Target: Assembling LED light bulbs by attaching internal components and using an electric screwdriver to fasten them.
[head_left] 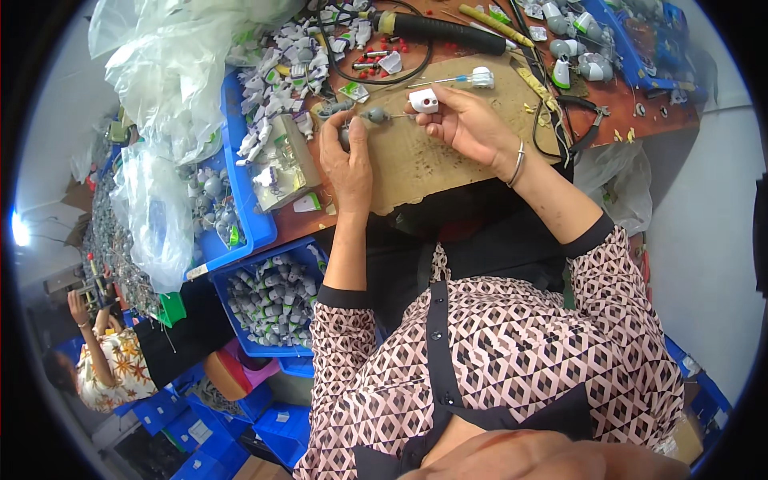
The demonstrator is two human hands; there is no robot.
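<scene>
My left hand (346,156) rests on a sheet of brown cardboard (448,148) and pinches a small grey part (346,132) at its top edge. A second small grey round part (377,116) lies just right of the fingertips. My right hand (464,122) holds a small white plastic piece (423,100) between thumb and fingers, a thin bracelet on its wrist. A white-tipped tool with a blue shaft (468,78) lies on the cardboard beyond the right hand.
A black-handled soldering iron (436,28) with its cable lies at the back. Blue bins (256,228) of grey and white parts stand at left, with clear plastic bags (172,72). Pliers (588,132) lie at right. Another person (104,352) sits at lower left.
</scene>
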